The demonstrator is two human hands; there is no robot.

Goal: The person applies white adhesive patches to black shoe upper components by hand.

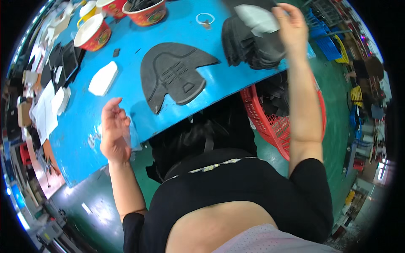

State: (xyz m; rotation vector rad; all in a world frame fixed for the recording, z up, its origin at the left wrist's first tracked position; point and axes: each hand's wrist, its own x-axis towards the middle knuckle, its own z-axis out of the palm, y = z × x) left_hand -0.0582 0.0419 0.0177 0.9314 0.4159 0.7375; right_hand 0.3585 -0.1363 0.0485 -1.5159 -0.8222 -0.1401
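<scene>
Seen from above, a person in black works at a blue table (126,67). The right hand (293,29) is at the far right, over a stack of black pieces (242,44). Its fingers are bent and partly open beside a blurred pale piece (258,19) lying over the stack; I cannot tell whether they grip it. The left hand (115,133) hovers near the table's front edge, its fingers loosely curled, well parted and empty. Between the hands, a dark grey moulded piece (171,74) lies flat, with a white flat piece (103,79) to its left. A red basket (270,130) stands below the stack. The step appears to be handling the pale piece at the stack; lifting it would call for a firm pinch on its edge.
</scene>
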